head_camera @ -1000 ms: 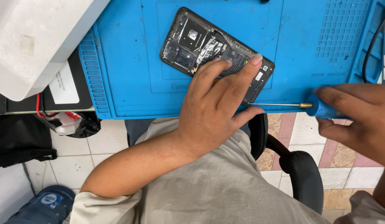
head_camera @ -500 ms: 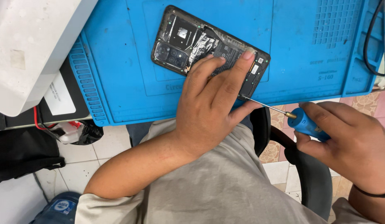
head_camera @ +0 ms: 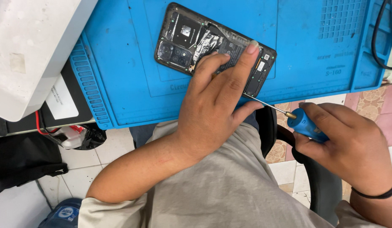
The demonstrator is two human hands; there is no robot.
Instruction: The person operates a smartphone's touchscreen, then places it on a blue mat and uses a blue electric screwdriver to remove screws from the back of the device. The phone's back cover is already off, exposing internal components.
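Note:
An opened black phone point(head_camera: 191, 40) with its back cover off lies on the blue work mat point(head_camera: 120, 84), its insides showing. My left hand point(head_camera: 217, 105) rests flat on the phone's near end, fingers spread over it, holding it down. My right hand point(head_camera: 348, 143) grips a blue-handled screwdriver point(head_camera: 305, 126). Its thin metal shaft point(head_camera: 267, 104) points up-left, and the tip meets the phone's lower right corner beside my left thumb.
A white box-like unit point(head_camera: 31, 46) sits at the left over a black device with a label point(head_camera: 62, 101). Red wire and a small plastic part point(head_camera: 69, 137) hang below it. A black cable point(head_camera: 379, 38) loops at the right. A black chair point(head_camera: 314, 177) and tiled floor point(head_camera: 120, 147) lie below.
My right hand has brought the screwdriver in from the right and tilted it, so its tip now reaches the phone's corner. My left hand stays on the phone.

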